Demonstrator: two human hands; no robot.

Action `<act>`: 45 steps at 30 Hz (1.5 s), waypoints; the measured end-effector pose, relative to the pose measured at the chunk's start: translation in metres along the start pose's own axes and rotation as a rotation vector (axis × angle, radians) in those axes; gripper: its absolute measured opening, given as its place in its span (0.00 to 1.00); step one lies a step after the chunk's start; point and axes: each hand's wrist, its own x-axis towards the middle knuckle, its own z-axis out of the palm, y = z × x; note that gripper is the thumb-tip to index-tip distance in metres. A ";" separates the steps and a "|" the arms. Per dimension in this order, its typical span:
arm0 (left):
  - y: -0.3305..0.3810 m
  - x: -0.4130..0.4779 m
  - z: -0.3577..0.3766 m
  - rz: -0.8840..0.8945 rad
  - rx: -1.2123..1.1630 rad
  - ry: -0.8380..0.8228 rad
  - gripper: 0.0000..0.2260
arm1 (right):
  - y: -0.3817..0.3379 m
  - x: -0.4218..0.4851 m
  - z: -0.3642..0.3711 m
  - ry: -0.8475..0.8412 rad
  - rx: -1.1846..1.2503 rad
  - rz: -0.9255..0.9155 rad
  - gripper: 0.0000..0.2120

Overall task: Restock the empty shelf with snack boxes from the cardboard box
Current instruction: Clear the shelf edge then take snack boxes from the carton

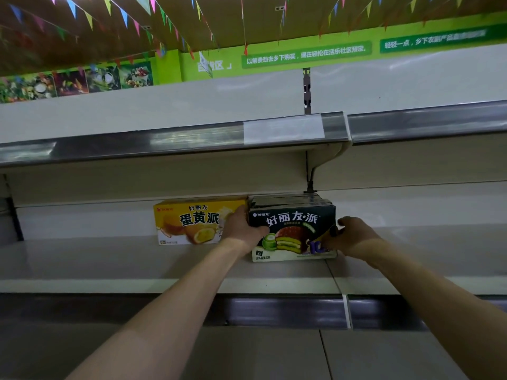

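Head view: the step in hand is seating a snack box on the shelf [109, 259]. The dark green snack box [293, 229] stands upright at the centre of the frame, a little right, face forward. Behind it are the tops of more dark boxes [285, 200], lined up toward the back wall. Just to its left is a yellow snack box [189, 223], also upright, close beside it or touching; I cannot tell which.

The left hand [242, 227] grasps the green box's left edge, thumb across the front and fingers tucked in beside the yellow box. The right hand [354, 237] clasps the right edge, thumb on the front face and fingers curled round the side. Both forearms reach up from the lower corners of the frame, nearly straight and converging on the box.

The upper shelf [164, 144] overhangs across the middle of the frame. The cardboard box is out of sight.

Next, probably: square the front with its neighbour, let go with both hands, then go back for another box. Much of the shelf is bare, so the task looks early.
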 end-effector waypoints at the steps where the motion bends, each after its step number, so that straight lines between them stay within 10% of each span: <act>1: 0.001 0.000 -0.001 -0.025 -0.001 -0.027 0.27 | -0.001 0.000 -0.001 -0.017 0.019 0.004 0.34; 4: 0.000 0.002 0.000 -0.078 0.030 -0.152 0.20 | -0.003 0.001 -0.002 -0.087 0.110 0.024 0.41; 8: -0.001 0.006 0.005 -0.049 0.041 -0.205 0.14 | -0.006 -0.001 0.004 -0.128 0.107 -0.039 0.24; 21: -0.018 0.017 0.004 -0.023 0.038 -0.173 0.25 | -0.005 0.009 0.021 -0.028 0.113 -0.152 0.22; 32: -0.020 0.019 0.012 0.155 0.373 0.052 0.50 | -0.018 -0.009 0.016 0.194 -0.279 -0.167 0.46; 45: -0.009 0.016 0.031 0.175 0.631 0.057 0.36 | -0.024 -0.006 0.026 0.237 -0.603 -0.372 0.36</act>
